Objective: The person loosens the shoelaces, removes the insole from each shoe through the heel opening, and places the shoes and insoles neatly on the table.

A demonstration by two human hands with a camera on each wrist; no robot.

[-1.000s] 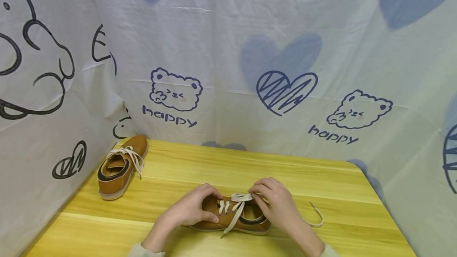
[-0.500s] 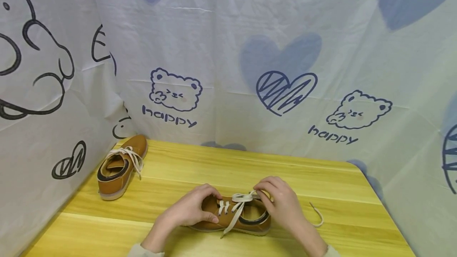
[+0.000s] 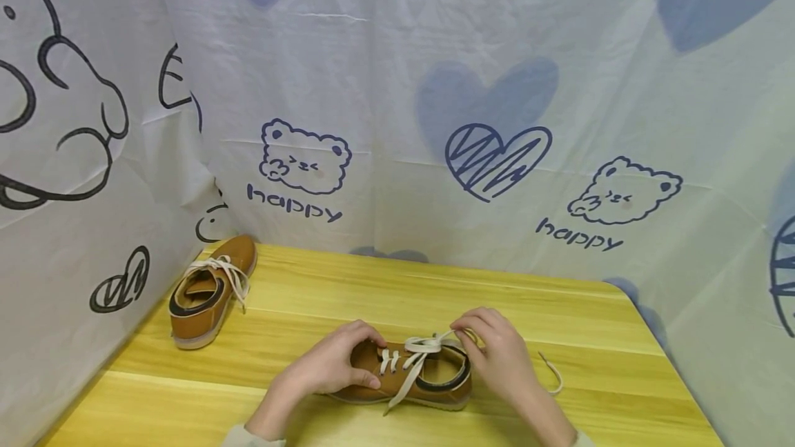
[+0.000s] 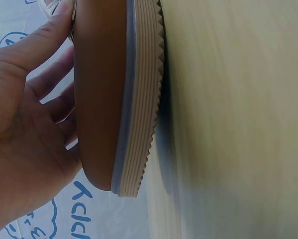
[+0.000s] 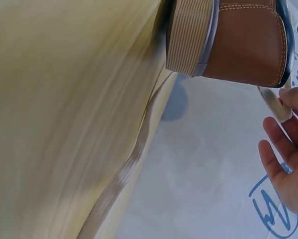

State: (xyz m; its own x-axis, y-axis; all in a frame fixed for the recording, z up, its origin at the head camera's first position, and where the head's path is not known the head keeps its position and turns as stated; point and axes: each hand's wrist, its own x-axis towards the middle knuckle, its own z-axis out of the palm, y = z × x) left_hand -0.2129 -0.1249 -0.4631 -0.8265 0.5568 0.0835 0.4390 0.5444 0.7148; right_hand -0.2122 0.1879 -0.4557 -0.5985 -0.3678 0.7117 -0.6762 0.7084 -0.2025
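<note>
A brown shoe [image 3: 455,397] with white laces lies at the front middle of the table, toe to the left. Around its toe end, my left hand [image 3: 332,363] holds it, thumb on the near side; the left wrist view shows the toe [image 4: 100,99] and ribbed sole. Above the shoe's opening, my right hand [image 3: 499,354] pinches a white shoelace [image 3: 444,338] between thumb and fingertips. That lace runs from a looped knot [image 3: 422,345] over the tongue. One lace end hangs over the near side. In the right wrist view, the heel [image 5: 243,45] is beside the pinching fingers.
A matching brown shoe [image 3: 200,323] with laces stands at the table's left edge. A lace end [image 3: 553,372] lies on the wooden table [image 3: 348,288] right of my right hand. A printed white cloth [image 3: 385,88] hangs behind and at the sides.
My right hand has moved slightly right, drawing the pinched shoelace away from the knot. The lace end on the table shows less. My left hand and the shoe have stayed put.
</note>
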